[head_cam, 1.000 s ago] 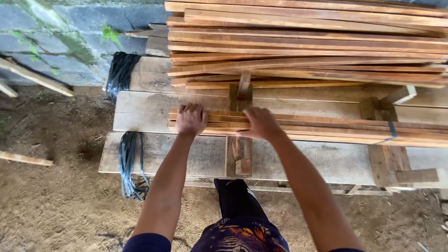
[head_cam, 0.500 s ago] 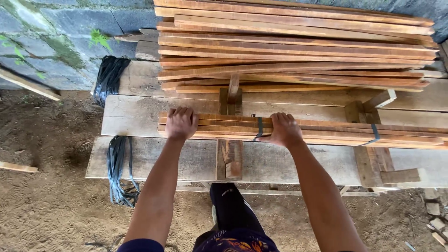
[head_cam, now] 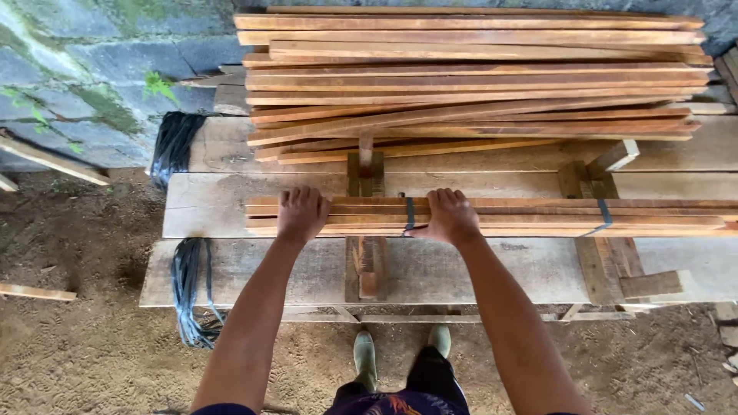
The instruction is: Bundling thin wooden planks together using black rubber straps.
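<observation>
Item: bundle of wooden slats point(head_cam: 500, 217), long, thin, reddish-brown, lying flat and lengthwise on the middle plank of a plank workbench point(head_cam: 461, 269), running from near the bench's left part off past the right edge of view. Bindings: one dark strap point(head_cam: 409, 214) around the bundle between the two hands; a second dark strap point(head_cam: 602, 215) further right. Left hand point(head_cam: 301, 213): palm down on the bundle's left end, fingers spread flat over the top slats, not curled around them. Right hand point(head_cam: 450, 217): palm down on the bundle just right of the first strap, fingers laid over the top and bent slightly at the far edge; whether they hook beneath cannot be told. Behind the bundle: loose stack of slats point(head_cam: 477, 77), same wood, piled unevenly on the far planks, several lying askew. Bench fittings: upright wooden blocks point(head_cam: 366, 230) fixed across the planks under the bundle, similar blocks point(head_cam: 607, 261) to the right. Hanging items: black strapping coil point(head_cam: 192, 292) draped over the near plank's left end; another dark bundle point(head_cam: 173, 146) at the far left corner. Surroundings: dirt floor point(head_cam: 92, 353), mossy stone wall point(head_cam: 77, 77), green boots point(head_cam: 366, 357) below the bench.
</observation>
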